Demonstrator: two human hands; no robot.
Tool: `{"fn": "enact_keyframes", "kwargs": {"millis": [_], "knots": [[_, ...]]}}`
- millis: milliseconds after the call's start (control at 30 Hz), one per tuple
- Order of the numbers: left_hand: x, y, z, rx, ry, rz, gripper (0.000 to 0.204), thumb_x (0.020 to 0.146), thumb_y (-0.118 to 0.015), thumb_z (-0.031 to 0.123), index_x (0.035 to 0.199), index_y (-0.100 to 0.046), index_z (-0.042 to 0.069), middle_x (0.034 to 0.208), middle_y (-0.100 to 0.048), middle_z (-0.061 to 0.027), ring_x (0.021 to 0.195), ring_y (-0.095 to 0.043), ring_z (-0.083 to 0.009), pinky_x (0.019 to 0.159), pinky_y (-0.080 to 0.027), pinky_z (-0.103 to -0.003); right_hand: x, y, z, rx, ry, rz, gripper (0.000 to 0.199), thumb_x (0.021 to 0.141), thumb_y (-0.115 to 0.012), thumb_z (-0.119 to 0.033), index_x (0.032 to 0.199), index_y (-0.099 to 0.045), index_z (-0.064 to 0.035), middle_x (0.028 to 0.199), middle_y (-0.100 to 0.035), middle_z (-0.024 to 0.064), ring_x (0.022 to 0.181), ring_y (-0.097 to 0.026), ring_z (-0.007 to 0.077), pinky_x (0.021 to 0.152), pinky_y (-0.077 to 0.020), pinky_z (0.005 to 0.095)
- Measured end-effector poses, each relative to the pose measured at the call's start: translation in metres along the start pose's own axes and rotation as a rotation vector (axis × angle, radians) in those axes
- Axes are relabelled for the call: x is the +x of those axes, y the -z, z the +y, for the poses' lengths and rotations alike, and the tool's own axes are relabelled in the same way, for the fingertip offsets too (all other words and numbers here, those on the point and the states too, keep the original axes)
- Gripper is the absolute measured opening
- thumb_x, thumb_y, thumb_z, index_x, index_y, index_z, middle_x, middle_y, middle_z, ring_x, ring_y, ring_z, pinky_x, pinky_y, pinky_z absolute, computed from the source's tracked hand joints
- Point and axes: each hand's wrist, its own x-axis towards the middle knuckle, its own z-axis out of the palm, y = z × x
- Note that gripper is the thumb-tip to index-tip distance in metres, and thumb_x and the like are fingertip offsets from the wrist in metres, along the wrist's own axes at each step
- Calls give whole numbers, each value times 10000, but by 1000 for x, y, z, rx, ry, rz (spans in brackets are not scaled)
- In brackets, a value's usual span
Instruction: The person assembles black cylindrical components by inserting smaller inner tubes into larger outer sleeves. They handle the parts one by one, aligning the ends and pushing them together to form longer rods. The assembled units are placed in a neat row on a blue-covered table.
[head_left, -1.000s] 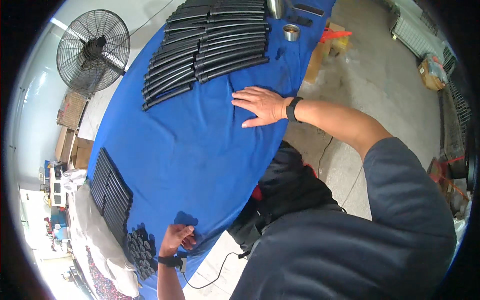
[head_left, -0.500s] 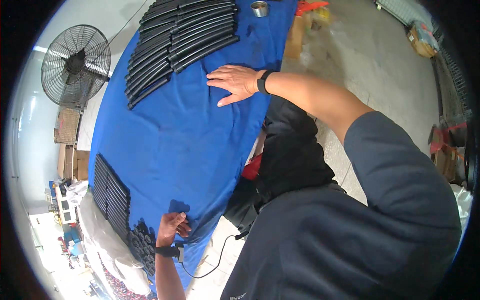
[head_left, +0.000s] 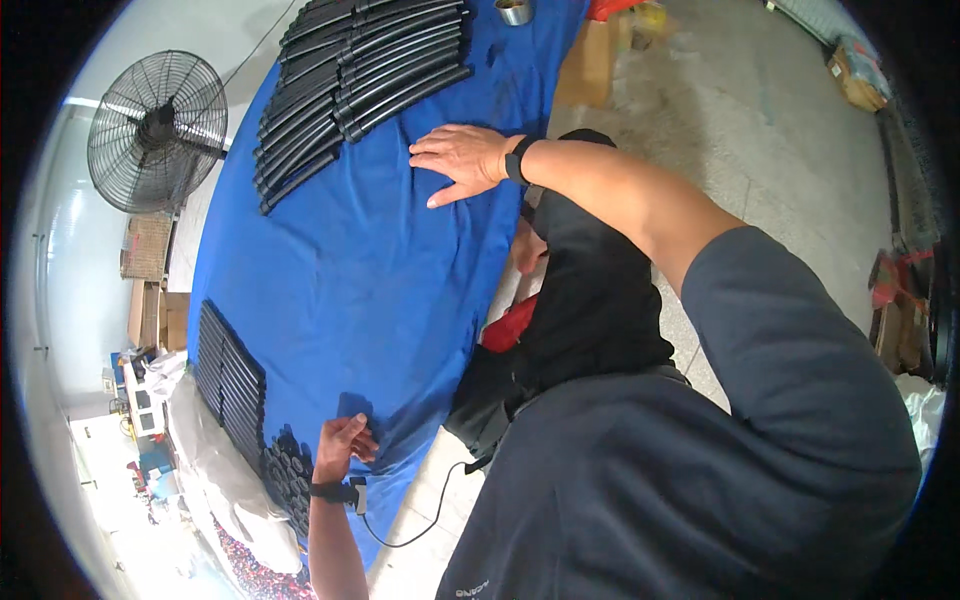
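Observation:
My right hand (head_left: 458, 163) lies palm down on the blue cloth (head_left: 340, 270) of the table, fingers stretched and thumb out to the side. Just beyond its fingertips, a large stack of long black tubes (head_left: 395, 85) lies in overlapping rows, apart from the hand. Over the cloth's near part hovers my left hand (head_left: 345, 443), fingers loosely bent and thumb apart, with nothing visible in it. To its left are several black round-ended pieces (head_left: 288, 468) in a cluster and a flat row of thin black tubes (head_left: 232, 375).
A metal cup (head_left: 515, 11) stands at the table's far edge. Beyond the left side is a black fan (head_left: 157, 130). White sheeting (head_left: 215, 455) hangs by the near left edge. A cable (head_left: 435, 520) runs from my left wrist device to my waist.
The view has shifted slightly. My right hand stays flat on the cloth, and my left hand holds much the same bent pose. The tubes have not moved on the table.

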Motion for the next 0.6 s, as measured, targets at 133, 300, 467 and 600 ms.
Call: {"fn": "enact_keyframes", "kwargs": {"millis": [133,300,467,600], "knots": [[-2,-3,1,1,-19,43,472,935,-730,426,840,-649,-29,688,-707,-178,490,-665,-214,437,-511,-300,1,-2,4,-2,-1,8,772,940,-578,-640,1363,-575,6,1443,-552,197,1370,-491,343,1169,-370,450],[-1,-4,0,9,-2,88,480,943,-709,438,850,-643,-28,681,-696,-179,484,-648,-212,442,-502,-309,0,-3,4,-22,7,14,782,939,-554,-668,1369,-581,-15,1438,-563,179,1380,-489,327,1181,-357,448],[0,-2,-8,21,-19,93,510,935,-718,469,845,-644,-28,664,-695,-176,462,-645,-205,417,-496,-294,4,-4,-5,-49,-20,-29,736,947,-594,-610,1387,-560,-21,1472,-533,187,1391,-475,343,1180,-368,453],[-2,-2,-4,23,-31,82,513,937,-717,478,842,-650,-21,658,-693,-168,460,-650,-196,414,-498,-283,5,-5,-6,-87,-38,-50,719,967,-554,-616,1399,-557,-42,1505,-506,169,1411,-454,325,1195,-345,446]]}}
